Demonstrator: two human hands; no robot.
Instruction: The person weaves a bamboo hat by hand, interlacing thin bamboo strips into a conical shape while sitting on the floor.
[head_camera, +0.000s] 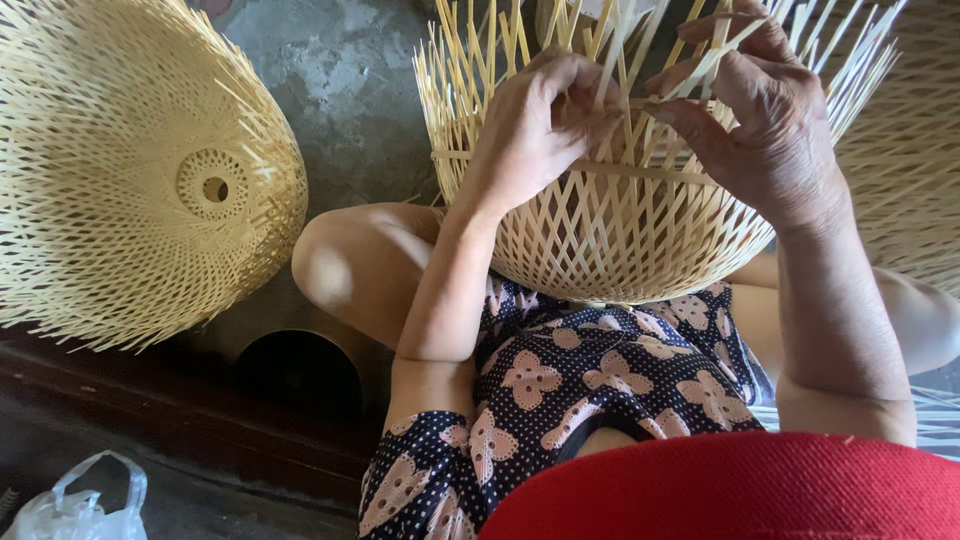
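Note:
A half-woven bamboo basket (610, 235) of pale strips rests in my lap, its open lattice bulging toward me and loose strip ends fanning upward. My left hand (535, 125) grips upright strips near the rim on the left side, fingers curled around them. My right hand (765, 120) pinches and bends a few strips at the upper right of the rim. A horizontal bamboo band (640, 172) runs across the lattice just below both hands.
A finished woven bamboo dome (130, 170) with a small round hole lies at the left on the concrete floor (340, 80). More woven bamboo (915, 170) stands at the right. A clear plastic bag (75, 510) sits at the lower left beside a dark wooden ledge (150, 400).

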